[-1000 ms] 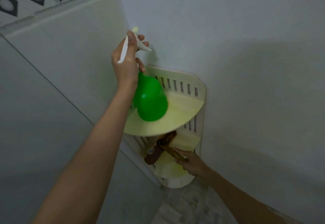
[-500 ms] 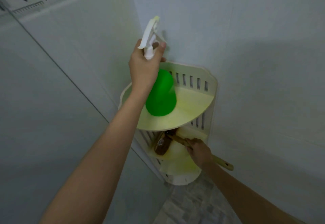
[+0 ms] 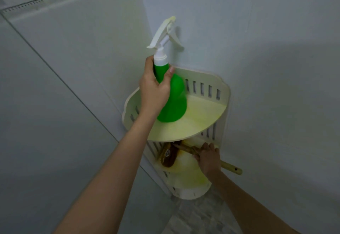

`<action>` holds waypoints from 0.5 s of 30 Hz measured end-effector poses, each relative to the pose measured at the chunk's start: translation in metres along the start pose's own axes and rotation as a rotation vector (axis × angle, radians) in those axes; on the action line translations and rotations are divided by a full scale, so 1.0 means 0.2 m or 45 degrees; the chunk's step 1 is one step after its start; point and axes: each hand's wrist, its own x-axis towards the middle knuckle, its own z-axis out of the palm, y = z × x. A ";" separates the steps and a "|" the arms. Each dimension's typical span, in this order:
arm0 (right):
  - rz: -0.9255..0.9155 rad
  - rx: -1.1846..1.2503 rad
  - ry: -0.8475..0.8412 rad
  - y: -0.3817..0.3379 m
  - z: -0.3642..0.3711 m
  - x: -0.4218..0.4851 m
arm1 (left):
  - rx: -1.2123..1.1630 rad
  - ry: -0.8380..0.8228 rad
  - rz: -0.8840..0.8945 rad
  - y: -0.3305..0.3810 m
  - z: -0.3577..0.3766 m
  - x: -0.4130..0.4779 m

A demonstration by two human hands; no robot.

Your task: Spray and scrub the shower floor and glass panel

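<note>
The left hand (image 3: 154, 90) wraps the neck of the green plastic spray bottle with a white trigger head (image 3: 173, 103). Its base sits at the top tier of the cream slotted corner shelf (image 3: 223, 90) (resting or just lifted, the blur hides which). The right hand (image 3: 208, 157) clasps the wooden-handled scrub brush (image 3: 230, 167) on the lower tier, probably collecting both tools. A second ago the left hand covered the trigger, and the brush handle lay inside the shelf.

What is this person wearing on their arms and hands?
Nothing that shows. The left hand and right hand are bare, with no gloves and no rings or wristbands to be seen. The left forearm and right forearm are bare too, with no sleeve in view.
</note>
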 end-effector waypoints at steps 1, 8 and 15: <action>-0.013 0.004 0.000 0.00 -0.01 0.00 | 0.001 -0.017 0.000 0.00 0.00 0.01; -0.068 0.050 -0.098 0.00 -0.01 -0.02 | 0.016 -0.056 -0.075 0.00 0.02 0.02; -0.200 0.244 -0.208 0.10 -0.12 -0.11 | 0.158 -0.100 -0.224 0.09 -0.05 -0.11</action>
